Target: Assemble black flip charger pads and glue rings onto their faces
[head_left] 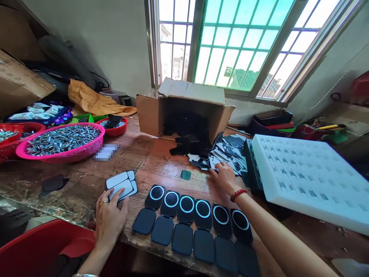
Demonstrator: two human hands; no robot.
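My left hand [111, 215] lies spread at the table's left front, its fingertips on a few overlapping white-faced pads with black borders [118, 180]. At the right, my right hand [225, 176], with a red bead bracelet, reaches into the front of a loose pile of white and black pads [230, 150]. Its fingers are apart and touch the pile; no pad shows clearly lifted. Between the hands stand two-part black hinged cases [186, 223], opened flat in a row, their upper halves marked with white rings. Behind them lies a small dark green rounded square [185, 175].
A cardboard box [148, 115] opens toward me, with dark pieces spilling out. A pink basket [60, 154] of metal pins and a red basket [117, 130] stand left. White foam trays [311, 173] fill the right. A red chair [43, 246] is at the lower left.
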